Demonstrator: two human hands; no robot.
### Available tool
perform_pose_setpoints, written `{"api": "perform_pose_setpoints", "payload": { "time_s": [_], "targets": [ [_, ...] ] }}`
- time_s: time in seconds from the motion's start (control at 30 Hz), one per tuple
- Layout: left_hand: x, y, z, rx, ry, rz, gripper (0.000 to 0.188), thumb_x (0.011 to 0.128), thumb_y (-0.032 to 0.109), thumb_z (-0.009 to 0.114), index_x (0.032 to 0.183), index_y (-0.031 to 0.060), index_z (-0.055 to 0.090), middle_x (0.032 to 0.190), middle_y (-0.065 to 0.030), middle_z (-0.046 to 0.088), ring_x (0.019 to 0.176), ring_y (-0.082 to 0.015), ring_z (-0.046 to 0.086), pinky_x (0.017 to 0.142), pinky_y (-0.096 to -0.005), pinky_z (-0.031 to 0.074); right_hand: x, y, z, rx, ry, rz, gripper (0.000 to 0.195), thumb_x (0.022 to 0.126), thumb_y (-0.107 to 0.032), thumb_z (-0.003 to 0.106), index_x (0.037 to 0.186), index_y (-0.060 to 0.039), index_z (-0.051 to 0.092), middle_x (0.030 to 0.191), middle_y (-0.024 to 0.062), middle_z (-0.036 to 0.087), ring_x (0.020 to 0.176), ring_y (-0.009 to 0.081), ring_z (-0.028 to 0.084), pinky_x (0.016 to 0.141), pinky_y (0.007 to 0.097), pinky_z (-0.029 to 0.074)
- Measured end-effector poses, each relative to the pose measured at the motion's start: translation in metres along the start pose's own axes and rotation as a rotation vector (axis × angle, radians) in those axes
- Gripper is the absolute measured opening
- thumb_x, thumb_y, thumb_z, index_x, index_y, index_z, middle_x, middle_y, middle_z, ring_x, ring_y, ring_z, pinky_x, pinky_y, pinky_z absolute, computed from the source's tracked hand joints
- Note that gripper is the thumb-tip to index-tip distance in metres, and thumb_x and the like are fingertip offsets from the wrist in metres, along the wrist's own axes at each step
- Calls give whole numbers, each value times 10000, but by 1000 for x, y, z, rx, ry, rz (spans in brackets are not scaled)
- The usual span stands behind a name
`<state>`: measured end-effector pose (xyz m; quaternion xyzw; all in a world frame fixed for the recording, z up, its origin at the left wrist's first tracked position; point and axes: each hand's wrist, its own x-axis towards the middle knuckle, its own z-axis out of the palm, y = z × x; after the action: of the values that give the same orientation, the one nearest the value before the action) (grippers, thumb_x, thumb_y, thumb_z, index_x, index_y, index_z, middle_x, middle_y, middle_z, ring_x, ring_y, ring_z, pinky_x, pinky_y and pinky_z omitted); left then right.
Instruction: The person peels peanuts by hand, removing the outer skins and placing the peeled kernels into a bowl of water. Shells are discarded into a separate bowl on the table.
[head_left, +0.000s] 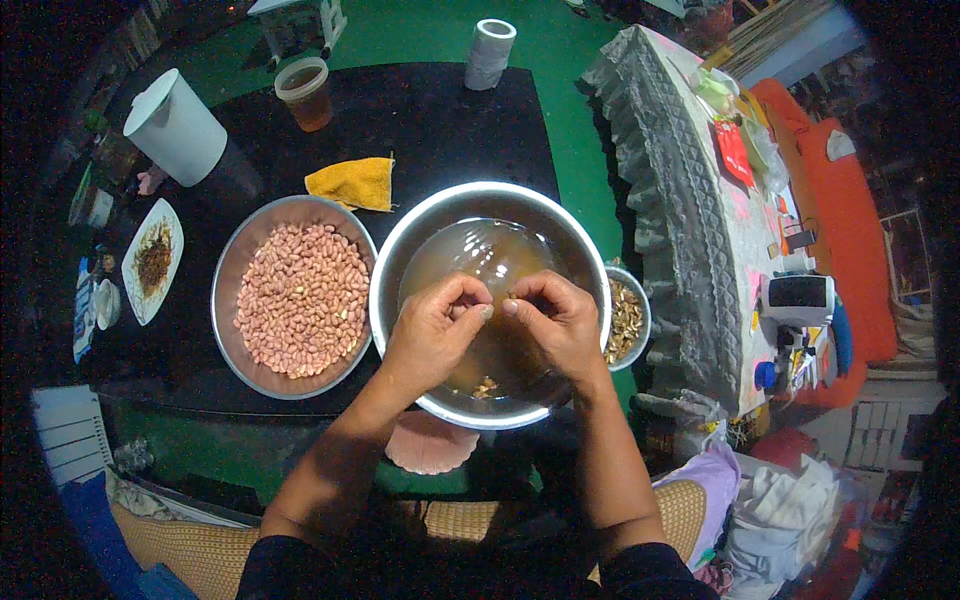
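Both hands are over a wide metal basin (395, 225) holding cloudy brown water (442, 259). My left hand (441, 322) has its fingers curled and thumb pressed towards the index finger; whether anything is pinched there is too small to tell. Facing it, my right hand (556, 319) pinches what looks like a small dark brown piece (511, 295) between thumb and index finger. A few pale brown bits (486, 388) show in the water near the basin's front wall. Partly hidden behind the basin's right rim, a small metal bowl (643, 330) holds more brown pieces (624, 319).
Left of the basin, a metal bowl (218, 330) is filled with pink-skinned peanuts (300, 300). A yellow cloth (352, 184), tub of brown liquid (306, 97), white pitcher (180, 135), plastic roll (489, 60) and patterned plate (133, 281) share the black table (435, 112). A lace-covered table (697, 225) stands right.
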<state>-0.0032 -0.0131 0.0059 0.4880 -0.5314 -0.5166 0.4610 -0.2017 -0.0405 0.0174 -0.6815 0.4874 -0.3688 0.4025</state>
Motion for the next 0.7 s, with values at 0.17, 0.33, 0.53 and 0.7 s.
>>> {"api": "perform_pose_setpoints", "payload": {
  "time_s": [0.17,0.33,0.53,0.7],
  "targets": [
    [-1,2,2,-31,-23,6,74,917,36,673,987,15,657,818,-16,641,728,-55,570,659,-228,471,-3,1,0,30,-15,-61,117,885,-60,768,956,-3,695,901,35,676,828,107,631,753,259,507],
    [-2,6,3,-7,-42,33,105,910,14,683,1013,14,662,868,-11,655,754,-42,581,684,-214,484,-6,-1,4,90,13,23,117,856,-116,770,919,-26,728,887,100,725,829,200,702,765,323,537],
    [-1,0,1,-130,-54,50,148,899,-4,697,1043,19,667,912,-1,664,765,-31,579,692,-197,485,-6,-6,4,106,0,-17,120,864,-115,769,935,-20,748,907,95,737,846,198,705,782,322,540],
    [-5,10,0,47,-36,141,232,839,8,769,1041,30,657,869,-31,648,686,-71,575,618,-233,475,-5,-12,5,133,26,-56,108,865,-89,767,933,-7,753,928,96,737,864,192,698,789,316,538]
  ]
}}
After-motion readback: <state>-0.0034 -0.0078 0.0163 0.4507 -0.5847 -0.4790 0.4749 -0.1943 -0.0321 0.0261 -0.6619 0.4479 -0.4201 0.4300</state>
